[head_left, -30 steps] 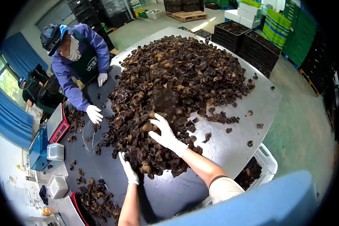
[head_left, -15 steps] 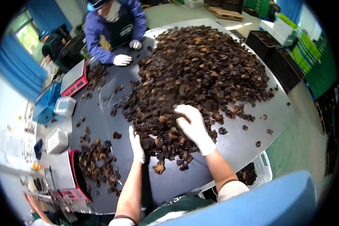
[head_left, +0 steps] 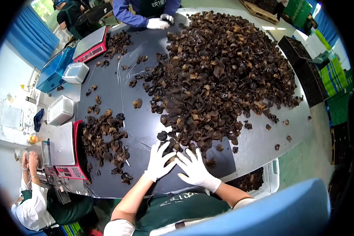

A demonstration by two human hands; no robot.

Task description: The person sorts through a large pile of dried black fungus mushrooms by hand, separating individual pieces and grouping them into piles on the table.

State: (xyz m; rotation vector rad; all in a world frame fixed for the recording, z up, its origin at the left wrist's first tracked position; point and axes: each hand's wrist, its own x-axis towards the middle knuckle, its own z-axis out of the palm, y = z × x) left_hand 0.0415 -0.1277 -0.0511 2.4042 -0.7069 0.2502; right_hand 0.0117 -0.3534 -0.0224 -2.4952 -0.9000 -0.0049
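A large heap of dark brown wood ear mushrooms (head_left: 228,74) covers much of the table. At its near edge, my left hand (head_left: 160,163), in a white glove, has its fingers spread, with the tips by a few loose mushrooms. My right hand (head_left: 195,170), gloved too, lies just beside it, fingers apart and pointing at the heap. The two hands nearly meet at the thumb sides. Neither one grips anything; a brown piece shows between them. Left of my hands lies a smaller group of mushrooms (head_left: 104,137).
On the left stand two red-edged scales (head_left: 64,147) and clear plastic trays (head_left: 61,110). A blue box (head_left: 53,74) is behind them. Across the table, a person's gloved hands (head_left: 158,23) rest near the heap. A white basket (head_left: 272,175) with mushrooms sits below the right edge.
Both hands have come together at the heap's near edge; the right drew back from over the mushrooms and its fingers spread. The camera view shifted. The person opposite brought their hands together.
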